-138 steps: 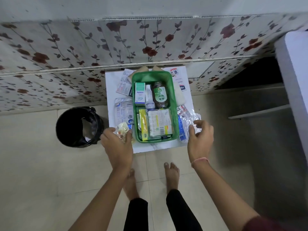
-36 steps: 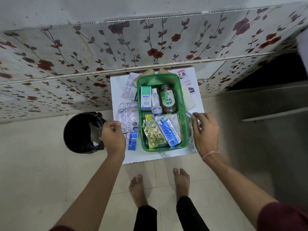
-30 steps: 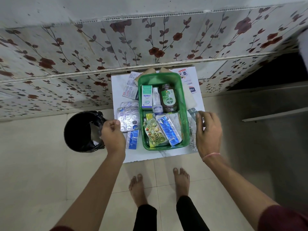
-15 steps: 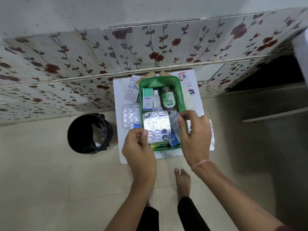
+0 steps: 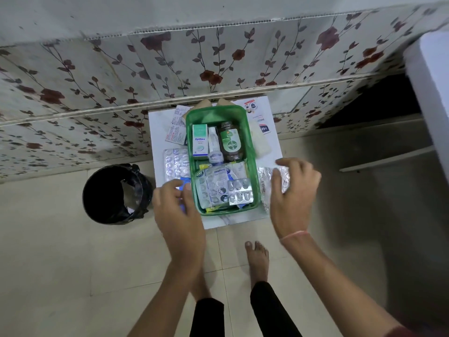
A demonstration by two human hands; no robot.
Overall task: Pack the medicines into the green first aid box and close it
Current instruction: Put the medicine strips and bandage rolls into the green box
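The green first aid box (image 5: 252, 152) stands uncovered on a small white table (image 5: 158, 127). Its far half holds an Optibex carton (image 5: 200, 141), a small white bottle (image 5: 215, 147) and a brown Dettol bottle (image 5: 229, 142). Silver blister strips (image 5: 224, 188) lie on top in the near half. My left hand (image 5: 175, 207) is just left of the box, thumb and fingers pinching a blue strip (image 5: 185, 184). My right hand (image 5: 295, 190) is to the right of the box, fingers closing over a silver foil strip (image 5: 266, 181). The lid is not clearly seen.
Another silver blister sheet (image 5: 175, 165) and paper leaflets (image 5: 177, 128) lie left of the box, and a pale flat pack (image 5: 261, 141) lies to its right. A black bin (image 5: 116, 193) stands on the floor left of the table. A flowered wall is behind, and my bare feet are below.
Both hands laid silver blister strips into the box's near half, then moved apart: the left to the blue strip, the right to the foil strip.
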